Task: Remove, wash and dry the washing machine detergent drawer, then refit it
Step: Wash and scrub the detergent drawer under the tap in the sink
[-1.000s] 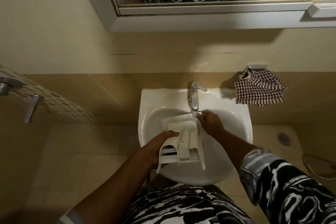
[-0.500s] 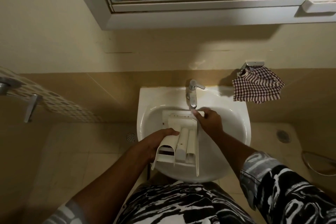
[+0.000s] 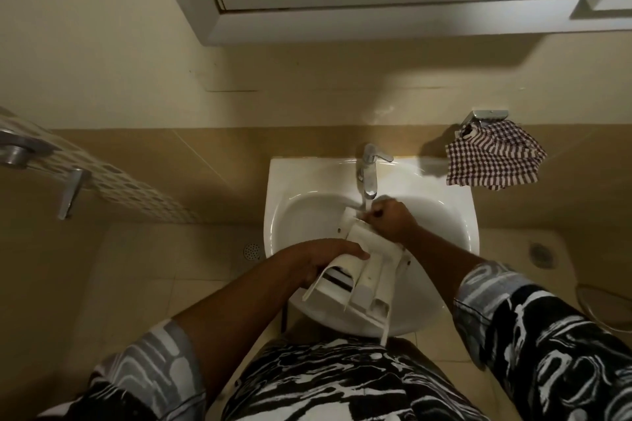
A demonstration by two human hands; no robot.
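The detergent drawer (image 3: 362,270) is tilted over the sink (image 3: 284,174), far end up under the tap (image 3: 368,171), so this looks like the wash step. The left hand (image 3: 325,260) grips its near left side and the right hand (image 3: 393,219) curls round the far end. Next, I'd say, rinse every compartment, then go for the checked cloth (image 3: 492,154) hanging on the right.

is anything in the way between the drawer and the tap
Nothing visible does. The left hand and right hand hold the detergent drawer over the sink, and its far end sits directly below the tap.
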